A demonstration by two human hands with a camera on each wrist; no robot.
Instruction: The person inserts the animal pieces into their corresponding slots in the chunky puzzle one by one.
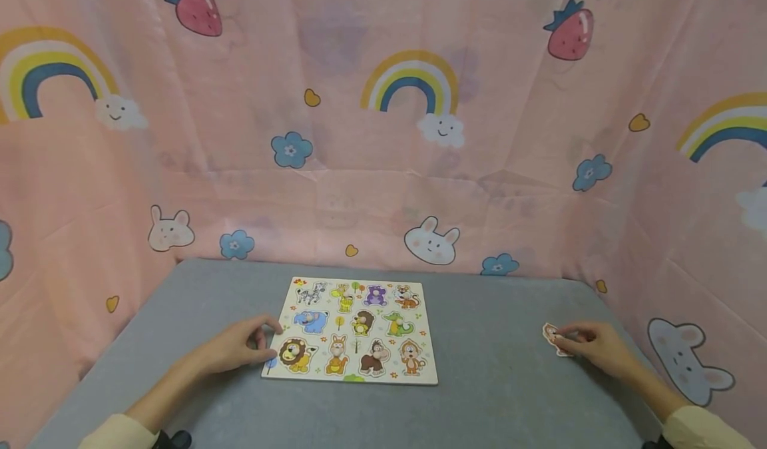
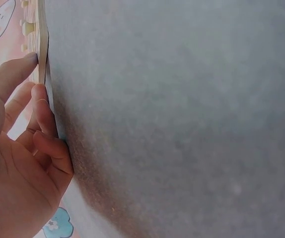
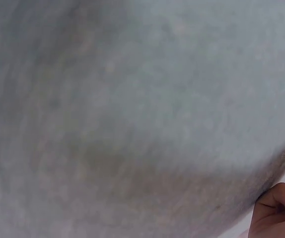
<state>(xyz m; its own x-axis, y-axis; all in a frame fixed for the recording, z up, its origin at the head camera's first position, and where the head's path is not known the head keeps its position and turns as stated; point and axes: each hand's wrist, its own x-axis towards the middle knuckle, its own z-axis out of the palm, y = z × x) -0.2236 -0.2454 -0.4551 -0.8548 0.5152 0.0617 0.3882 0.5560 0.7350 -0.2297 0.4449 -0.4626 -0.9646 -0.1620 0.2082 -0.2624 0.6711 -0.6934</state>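
The left hand (image 1: 242, 346) is at the left edge of a pale wooden animal puzzle board (image 1: 349, 381). Its thumb and index finger touch the board at separate spots, and the remaining fingers bend beneath. In the left wrist view, the fingertips of the left hand (image 2: 28, 134) meet the board's thin side (image 2: 42, 44). Far to the right, the right hand (image 1: 599, 350) pinches a small white-edged, orange-brown puzzle piece (image 1: 549, 331) just over the table. Only curled fingers of the right hand (image 3: 279, 208) show in the right wrist view.
A grey cloth-like surface covers the table (image 1: 479, 329). The board carries several animals, among them a lion (image 1: 296, 354) and an elephant (image 1: 311, 321). Behind and at both sides hangs a pink curtain (image 1: 359, 196) printed with rainbows, rabbits and strawberries.
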